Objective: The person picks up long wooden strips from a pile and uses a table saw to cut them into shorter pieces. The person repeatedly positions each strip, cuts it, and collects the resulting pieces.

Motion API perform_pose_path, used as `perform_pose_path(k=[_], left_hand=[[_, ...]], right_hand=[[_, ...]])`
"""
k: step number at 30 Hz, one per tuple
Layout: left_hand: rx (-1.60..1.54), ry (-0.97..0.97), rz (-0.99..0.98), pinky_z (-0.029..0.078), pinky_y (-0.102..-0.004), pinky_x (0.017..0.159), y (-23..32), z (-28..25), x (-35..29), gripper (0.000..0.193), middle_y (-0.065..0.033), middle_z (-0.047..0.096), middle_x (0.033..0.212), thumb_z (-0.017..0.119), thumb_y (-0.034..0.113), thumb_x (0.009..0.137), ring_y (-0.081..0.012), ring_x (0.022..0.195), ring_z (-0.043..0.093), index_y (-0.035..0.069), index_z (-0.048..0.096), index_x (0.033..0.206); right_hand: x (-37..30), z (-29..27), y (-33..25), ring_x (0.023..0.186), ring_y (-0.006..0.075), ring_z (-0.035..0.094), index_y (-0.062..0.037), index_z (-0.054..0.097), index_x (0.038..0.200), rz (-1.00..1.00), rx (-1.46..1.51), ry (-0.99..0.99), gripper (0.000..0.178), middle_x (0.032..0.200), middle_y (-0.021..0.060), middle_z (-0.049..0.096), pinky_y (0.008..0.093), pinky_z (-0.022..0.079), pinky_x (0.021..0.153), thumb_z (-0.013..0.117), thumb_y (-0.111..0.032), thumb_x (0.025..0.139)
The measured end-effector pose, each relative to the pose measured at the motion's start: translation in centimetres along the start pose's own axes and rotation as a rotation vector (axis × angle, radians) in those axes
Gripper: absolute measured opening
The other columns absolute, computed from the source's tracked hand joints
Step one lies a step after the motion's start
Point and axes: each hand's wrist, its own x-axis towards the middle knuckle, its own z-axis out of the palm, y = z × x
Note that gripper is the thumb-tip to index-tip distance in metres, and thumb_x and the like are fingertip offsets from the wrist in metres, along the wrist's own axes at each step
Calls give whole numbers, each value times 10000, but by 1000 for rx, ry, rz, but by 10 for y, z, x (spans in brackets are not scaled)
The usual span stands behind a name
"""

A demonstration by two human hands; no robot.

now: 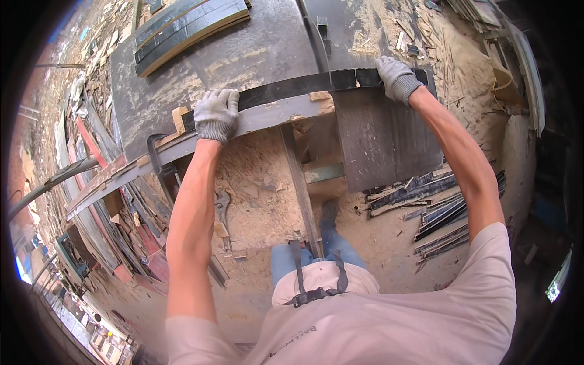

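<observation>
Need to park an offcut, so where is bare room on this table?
Between the stacked boards and the dark strip, the tabletop is open, though dusty. The panel below the right hand is bare too. Scrap crowds the floor left and right.

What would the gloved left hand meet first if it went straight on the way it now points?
The left hand would probably meet the stack of boards, near its right end, lying farther across the table; depth is hard to judge here.
</observation>
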Motion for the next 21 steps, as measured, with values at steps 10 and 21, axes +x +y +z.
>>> perform_pose_path(k=[10, 21], left_hand=[[105, -61, -33, 519, -500, 909, 3, 3, 8, 338, -132, 723, 1094, 526, 395, 1057, -360, 1060, 660, 132, 737, 1072], [-98, -664, 48, 461, -501, 1059, -1, -47, 76, 657, -230, 632, 1268, 679, 623, 839, -407, 1233, 569, 106, 737, 1241]], right_hand=[[-174, 11, -20, 967, 224, 684, 49, 653, 1173, 390, 1245, -320, 724, 1019, 128, 732, 371, 552, 889, 989, -265, 614], [-153, -104, -9, 858, 144, 671, 13, 659, 1195, 528, 1826, -396, 644, 974, 41, 690, 312, 592, 788, 972, -192, 670]])
